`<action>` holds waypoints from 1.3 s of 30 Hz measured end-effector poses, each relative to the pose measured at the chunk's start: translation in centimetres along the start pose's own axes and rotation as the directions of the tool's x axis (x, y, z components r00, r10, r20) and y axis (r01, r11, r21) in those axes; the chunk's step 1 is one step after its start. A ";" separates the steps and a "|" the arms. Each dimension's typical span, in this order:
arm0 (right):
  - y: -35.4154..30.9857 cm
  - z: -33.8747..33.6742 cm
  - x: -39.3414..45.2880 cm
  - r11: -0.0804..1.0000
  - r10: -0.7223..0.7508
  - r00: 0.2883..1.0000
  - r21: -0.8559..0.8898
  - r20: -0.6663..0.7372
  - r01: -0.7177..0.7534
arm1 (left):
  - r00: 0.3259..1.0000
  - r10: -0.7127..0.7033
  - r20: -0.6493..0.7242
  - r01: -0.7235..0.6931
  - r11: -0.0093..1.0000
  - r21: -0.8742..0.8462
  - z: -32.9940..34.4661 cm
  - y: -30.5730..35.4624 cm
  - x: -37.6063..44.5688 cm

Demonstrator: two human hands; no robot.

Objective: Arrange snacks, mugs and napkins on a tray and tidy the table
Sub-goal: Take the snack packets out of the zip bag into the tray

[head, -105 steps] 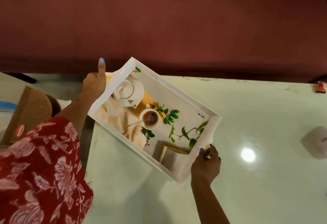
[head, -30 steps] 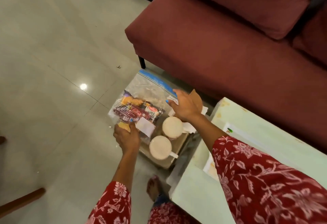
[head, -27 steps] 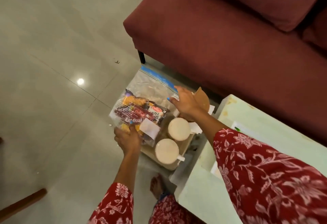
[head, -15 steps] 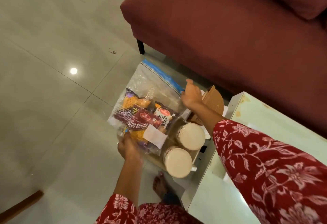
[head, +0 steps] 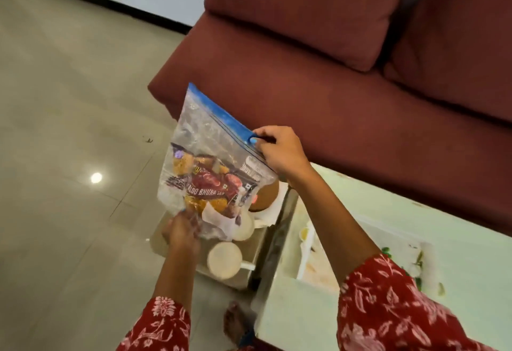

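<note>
A clear zip bag (head: pixel 205 140) with a blue seal strip holds several snack packets (head: pixel 210 184). It hangs upright above a cardboard box (head: pixel 243 253) on the floor. My right hand (head: pixel 279 148) pinches the bag's top right corner at the blue strip. My left hand (head: pixel 181 232) grips its bottom edge. Two cream mugs (head: pixel 224 259) sit in the box under the bag, one partly hidden. A brown round thing and white napkins (head: pixel 270 212) lie behind them. The white tray (head: pixel 304 253) rests on the pale green table at the right.
A maroon sofa (head: pixel 332 59) with cushions runs behind the table (head: pixel 291 320). Glossy grey floor tiles (head: pixel 69 101) spread to the left. My bare foot (head: pixel 235 323) stands beside the table's corner. My red floral sleeves cover the lower frame.
I let go of the tray on the table and turned to the box on the floor. Both hands took hold of the snack bag and raised it upright off the box.
</note>
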State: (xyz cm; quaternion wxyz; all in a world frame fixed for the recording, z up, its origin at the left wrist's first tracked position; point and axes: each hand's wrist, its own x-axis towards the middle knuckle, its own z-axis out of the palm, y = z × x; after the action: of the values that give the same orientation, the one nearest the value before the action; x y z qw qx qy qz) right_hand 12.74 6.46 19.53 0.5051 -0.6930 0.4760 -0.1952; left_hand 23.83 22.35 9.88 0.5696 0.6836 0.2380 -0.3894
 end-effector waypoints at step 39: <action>17.4 -25.5 -28.9 0.724 0.479 0.875 0.593 -0.063 -0.354 | 0.668 0.040 0.743 -0.644 0.533 0.550 11.4 -24.0 -31.7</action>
State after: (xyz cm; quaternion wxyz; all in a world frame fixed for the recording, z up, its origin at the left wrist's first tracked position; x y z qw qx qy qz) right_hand -28.07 17.46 20.75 0.6639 -0.3617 0.5915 -0.2803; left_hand -16.13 20.80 20.56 0.3265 0.7117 -0.3213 -0.5327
